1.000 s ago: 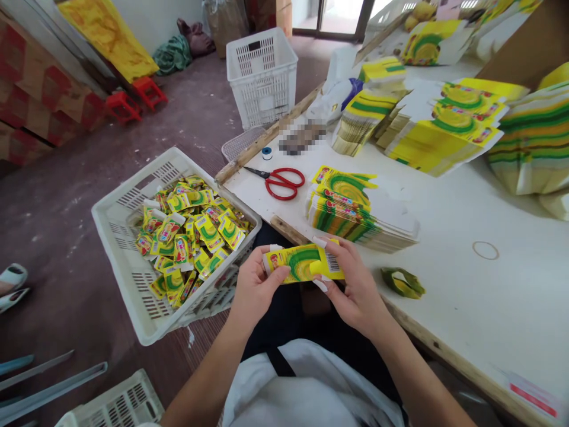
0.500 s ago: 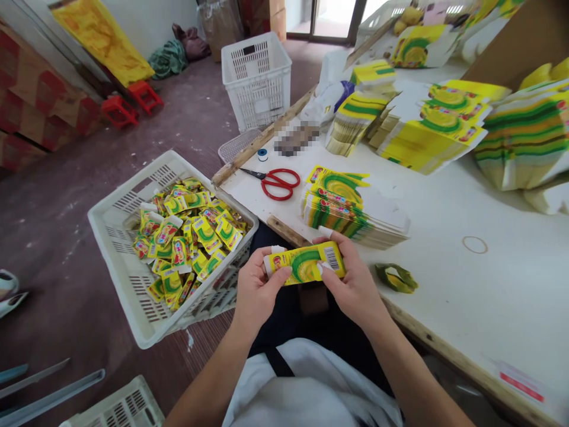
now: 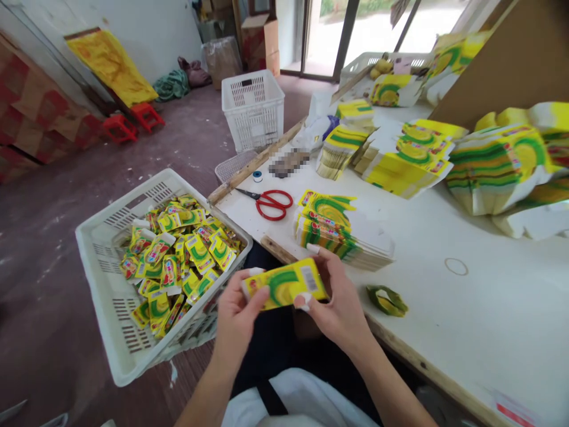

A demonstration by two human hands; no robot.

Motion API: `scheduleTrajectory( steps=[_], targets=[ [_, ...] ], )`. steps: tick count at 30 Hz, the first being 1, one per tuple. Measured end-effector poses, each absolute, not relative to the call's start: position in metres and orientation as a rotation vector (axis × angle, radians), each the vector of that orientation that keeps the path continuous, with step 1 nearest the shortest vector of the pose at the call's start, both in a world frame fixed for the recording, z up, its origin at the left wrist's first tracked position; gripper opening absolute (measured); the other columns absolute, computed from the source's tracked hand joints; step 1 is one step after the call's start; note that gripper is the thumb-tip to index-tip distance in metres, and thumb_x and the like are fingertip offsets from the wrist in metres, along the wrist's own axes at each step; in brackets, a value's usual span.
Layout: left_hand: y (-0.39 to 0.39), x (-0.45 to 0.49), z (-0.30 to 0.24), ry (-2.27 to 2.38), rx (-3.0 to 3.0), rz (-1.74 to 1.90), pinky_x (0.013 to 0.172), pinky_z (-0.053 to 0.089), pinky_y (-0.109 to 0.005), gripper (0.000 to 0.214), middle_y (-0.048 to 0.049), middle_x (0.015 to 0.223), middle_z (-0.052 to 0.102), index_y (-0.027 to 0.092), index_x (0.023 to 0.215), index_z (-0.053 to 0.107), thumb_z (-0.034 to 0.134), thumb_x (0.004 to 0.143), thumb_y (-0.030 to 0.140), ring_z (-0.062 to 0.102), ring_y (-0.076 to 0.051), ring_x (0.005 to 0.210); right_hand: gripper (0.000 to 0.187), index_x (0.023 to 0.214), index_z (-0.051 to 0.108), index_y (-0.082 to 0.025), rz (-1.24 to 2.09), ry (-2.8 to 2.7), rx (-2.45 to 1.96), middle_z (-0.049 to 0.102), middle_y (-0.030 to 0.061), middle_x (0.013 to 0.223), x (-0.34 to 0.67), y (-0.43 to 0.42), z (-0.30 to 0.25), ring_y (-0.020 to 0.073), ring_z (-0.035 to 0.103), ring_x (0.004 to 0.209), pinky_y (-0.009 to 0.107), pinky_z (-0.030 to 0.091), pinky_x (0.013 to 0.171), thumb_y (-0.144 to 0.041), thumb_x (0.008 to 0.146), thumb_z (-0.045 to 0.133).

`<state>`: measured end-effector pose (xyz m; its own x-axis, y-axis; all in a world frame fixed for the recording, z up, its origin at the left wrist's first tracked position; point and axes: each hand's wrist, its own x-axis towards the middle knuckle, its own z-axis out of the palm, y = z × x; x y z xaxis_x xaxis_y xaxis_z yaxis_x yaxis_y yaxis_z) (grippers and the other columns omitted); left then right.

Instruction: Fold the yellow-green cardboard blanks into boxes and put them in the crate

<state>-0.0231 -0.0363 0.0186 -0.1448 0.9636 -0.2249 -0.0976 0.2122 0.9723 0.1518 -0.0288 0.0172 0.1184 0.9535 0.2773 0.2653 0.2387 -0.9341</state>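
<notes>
Both my hands hold one small yellow and green carton (image 3: 284, 284) over my lap, in front of the table edge. My left hand (image 3: 235, 317) grips its left end, thumb on the front face. My right hand (image 3: 333, 302) is closed on its right end, by the barcode. Just beyond it, a stack of flat printed carton blanks (image 3: 342, 228) lies on the white table (image 3: 466, 308). To my left stands a white plastic crate (image 3: 102, 279) filled with several folded cartons (image 3: 178, 255) of the same print.
Red-handled scissors (image 3: 271, 203) and a small tape roll (image 3: 257, 176) lie on the table's left end. Larger piles of printed blanks (image 3: 409, 157) fill the far table. A green scrap (image 3: 386, 299) and a rubber band (image 3: 456, 266) lie to the right. An empty white crate (image 3: 253, 107) stands on the floor.
The carton has shifted a little to the left and down in my hands, and now tilts. My head has lifted, so the doorway and far table show more.
</notes>
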Motion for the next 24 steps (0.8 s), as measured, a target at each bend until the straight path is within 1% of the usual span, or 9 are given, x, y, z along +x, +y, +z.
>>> scheduleTrajectory(
  steps=[2, 3, 5, 8, 11, 14, 17, 20, 24],
  targets=[
    [-0.023, -0.058, 0.021, 1.669, 1.017, 1.431, 0.067, 0.053, -0.028, 0.038, -0.0005, 0.083, 0.066, 0.019, 0.098, 0.064, 0.075, 0.071, 0.043, 0.061, -0.015, 0.070, 0.055, 0.126, 0.047, -0.023, 0.674, -1.407, -1.259, 0.066, 0.0090, 0.108, 0.164, -0.016, 0.027, 0.0219, 0.068, 0.083, 0.038, 0.059, 0.072, -0.039, 0.078, 0.069],
    [-0.016, -0.078, 0.022, 1.882, 1.097, 1.527, 0.067, 0.052, -0.029, 0.036, -0.0008, 0.083, 0.062, 0.019, 0.094, 0.064, 0.074, 0.070, 0.045, 0.059, -0.016, 0.072, 0.051, 0.125, 0.048, -0.023, 0.577, -1.397, -1.301, 0.066, 0.0090, 0.108, 0.172, -0.008, 0.032, 0.0221, 0.067, 0.084, 0.040, 0.058, 0.074, -0.037, 0.080, 0.067],
    [-0.005, -0.112, 0.022, 2.275, 1.294, 1.495, 0.074, 0.052, -0.036, 0.041, -0.0053, 0.095, 0.056, 0.018, 0.094, 0.066, 0.074, 0.066, 0.046, 0.056, -0.022, 0.086, 0.037, 0.116, 0.054, -0.022, 0.348, -1.396, -1.496, 0.068, 0.0090, 0.099, 0.189, 0.010, 0.039, 0.0244, 0.065, 0.084, 0.045, 0.055, 0.078, -0.031, 0.082, 0.063],
    [0.000, -0.134, 0.015, 2.429, 1.404, 1.400, 0.081, 0.051, -0.042, 0.057, -0.0138, 0.118, 0.048, 0.015, 0.108, 0.063, 0.074, 0.064, 0.050, 0.054, -0.027, 0.099, 0.031, 0.109, 0.060, -0.020, 0.204, -1.483, -1.811, 0.069, 0.0121, 0.098, 0.207, 0.032, 0.036, 0.0311, 0.063, 0.090, 0.053, 0.051, 0.082, -0.020, 0.078, 0.061],
    [-0.007, -0.117, 0.004, 2.225, 1.454, 1.387, 0.081, 0.052, -0.039, 0.048, -0.0119, 0.117, 0.052, 0.018, 0.104, 0.064, 0.073, 0.068, 0.048, 0.055, -0.026, 0.104, 0.029, 0.104, 0.061, -0.020, 0.184, -1.600, -1.887, 0.069, 0.0116, 0.094, 0.211, 0.041, 0.027, 0.0314, 0.062, 0.088, 0.051, 0.050, 0.082, -0.013, 0.076, 0.058],
    [-0.017, -0.081, -0.002, 1.905, 1.449, 1.330, 0.082, 0.052, -0.035, 0.030, -0.0066, 0.107, 0.060, 0.021, 0.097, 0.067, 0.070, 0.074, 0.040, 0.060, -0.021, 0.094, 0.034, 0.104, 0.057, -0.021, 0.188, -1.603, -1.896, 0.067, 0.0099, 0.090, 0.210, 0.042, 0.025, 0.0302, 0.062, 0.086, 0.048, 0.050, 0.079, -0.011, 0.072, 0.058],
    [-0.021, -0.049, -0.001, 1.588, 1.339, 1.280, 0.079, 0.053, -0.031, 0.024, -0.0054, 0.100, 0.065, 0.021, 0.095, 0.068, 0.072, 0.075, 0.034, 0.063, -0.019, 0.090, 0.036, 0.100, 0.051, -0.022, 0.239, -1.545, -1.908, 0.065, 0.0075, 0.086, 0.209, 0.042, 0.031, 0.0294, 0.062, 0.083, 0.047, 0.050, 0.077, -0.011, 0.068, 0.061],
    [-0.023, -0.027, 0.001, 1.300, 1.193, 1.201, 0.079, 0.054, -0.030, 0.032, -0.0076, 0.102, 0.069, 0.020, 0.101, 0.068, 0.076, 0.074, 0.037, 0.065, -0.019, 0.092, 0.039, 0.102, 0.046, -0.024, 0.362, -1.446, -1.815, 0.063, 0.0045, 0.085, 0.204, 0.034, 0.038, 0.0256, 0.062, 0.075, 0.044, 0.051, 0.071, -0.012, 0.068, 0.062],
    [-0.023, -0.004, 0.010, 0.918, 0.977, 1.280, 0.089, 0.054, -0.038, 0.062, -0.0115, 0.117, 0.067, 0.022, 0.114, 0.064, 0.078, 0.066, 0.059, 0.063, -0.027, 0.111, 0.045, 0.111, 0.042, -0.025, 0.732, -1.402, -1.411, 0.064, 0.0037, 0.091, 0.175, -0.001, 0.038, 0.0201, 0.063, 0.076, 0.036, 0.054, 0.068, -0.013, 0.071, 0.059]
  ],
)
